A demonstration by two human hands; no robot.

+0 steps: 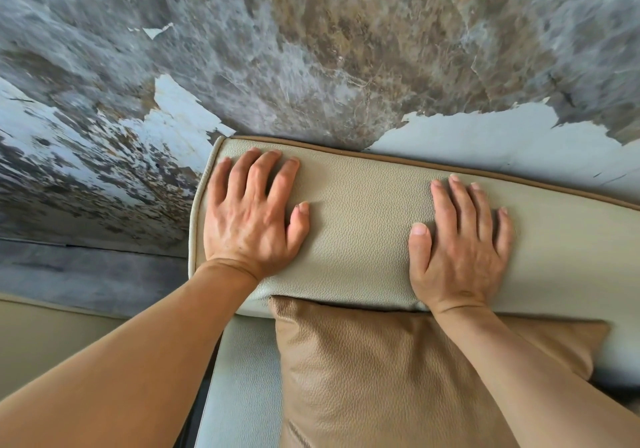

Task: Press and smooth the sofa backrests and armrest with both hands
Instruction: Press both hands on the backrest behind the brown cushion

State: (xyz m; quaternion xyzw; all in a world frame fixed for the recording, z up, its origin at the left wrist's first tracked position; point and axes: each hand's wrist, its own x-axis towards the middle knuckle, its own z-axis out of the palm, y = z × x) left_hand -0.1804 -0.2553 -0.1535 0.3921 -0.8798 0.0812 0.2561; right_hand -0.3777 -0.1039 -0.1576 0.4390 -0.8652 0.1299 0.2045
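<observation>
Backrest: the cream, pebbled-leather backrest (363,225) runs across the middle of the view, its top face turned up, a tan piped edge along the far side close to the wall (311,49), whose paint is peeling.
Left hand: the left hand (247,213) lies flat near the backrest's left end, palm down, fingers spread and reaching almost to the corner piping.
Right hand: the right hand (459,245) lies flat further along the same top face, well apart from the left, fingers straight and close together.
Grip: neither hand clasps anything; both are open, palms pressed onto the leather.
Cushion: a tan cushion (398,378) leans against the front of the backrest, its upper edge tucked just under it, beneath the right wrist.
Step in hand: judged to be the pressing of this backrest's top.
How to do it well: weight should probably go through the heels of the palms, evenly on both sides, then the hands glide outward along the length so any puckers run to the ends.
Care: the left fingertips sit near the corner seam; dragging hard there could pull at the piping.
Armrest: not clearly identifiable in this view.
</observation>
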